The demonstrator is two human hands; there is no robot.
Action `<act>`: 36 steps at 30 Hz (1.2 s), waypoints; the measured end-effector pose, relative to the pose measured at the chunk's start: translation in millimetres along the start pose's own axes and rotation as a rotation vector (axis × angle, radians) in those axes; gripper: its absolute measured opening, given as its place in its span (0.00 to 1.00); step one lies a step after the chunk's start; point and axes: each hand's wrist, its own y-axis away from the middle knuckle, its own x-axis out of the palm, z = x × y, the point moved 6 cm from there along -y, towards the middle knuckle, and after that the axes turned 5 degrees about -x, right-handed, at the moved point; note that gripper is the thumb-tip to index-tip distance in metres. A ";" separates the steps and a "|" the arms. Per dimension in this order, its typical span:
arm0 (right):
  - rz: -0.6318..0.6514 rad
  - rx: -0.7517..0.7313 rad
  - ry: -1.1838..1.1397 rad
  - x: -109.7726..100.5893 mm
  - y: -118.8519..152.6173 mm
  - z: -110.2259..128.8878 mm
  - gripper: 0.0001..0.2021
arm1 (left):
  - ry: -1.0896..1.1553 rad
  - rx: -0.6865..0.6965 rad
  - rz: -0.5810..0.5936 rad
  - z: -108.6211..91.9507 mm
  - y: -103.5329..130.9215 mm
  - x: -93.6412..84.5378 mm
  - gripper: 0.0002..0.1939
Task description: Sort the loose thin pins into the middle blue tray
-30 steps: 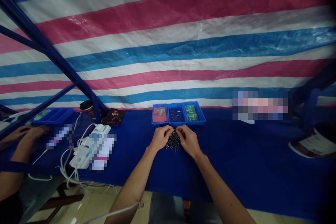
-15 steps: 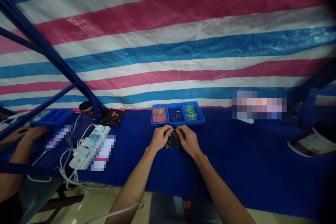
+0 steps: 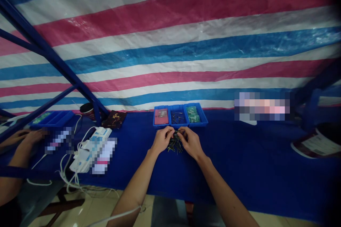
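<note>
Grip of the left hand (image 3: 161, 139) and of the right hand (image 3: 191, 140): thumb and fingertips of each are drawn close together, the two sets almost meeting; what they pinch, if anything, is too small to tell. Loose pile of thin, dark and brass-toned, rod-like pieces (image 3: 174, 145), apparently metal, lies on the blue-covered bench (image 3: 239, 170), between the hands and on the near-edge side of the fingertips. Beyond the fingertips, a row of three blue plastic bins (image 3: 199, 124) stands at the bench's far edge.

Handling, as judged: pieces this slender are best taken singly, by the finger pads, and lifted clear before turning, since crossed neighbours may snag; fingertips kept low let a dropped piece fall back on the pile.

Pose: both forearms cross the bench's near edge, wide apart, and converge toward the far edge; the wrists lie low, with the hands turned inward, facing each other.
</note>
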 end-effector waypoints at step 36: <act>0.037 -0.033 0.089 -1.5 -1.6 2.7 0.19 | -0.011 -0.012 0.015 -0.4 0.1 1.1 0.15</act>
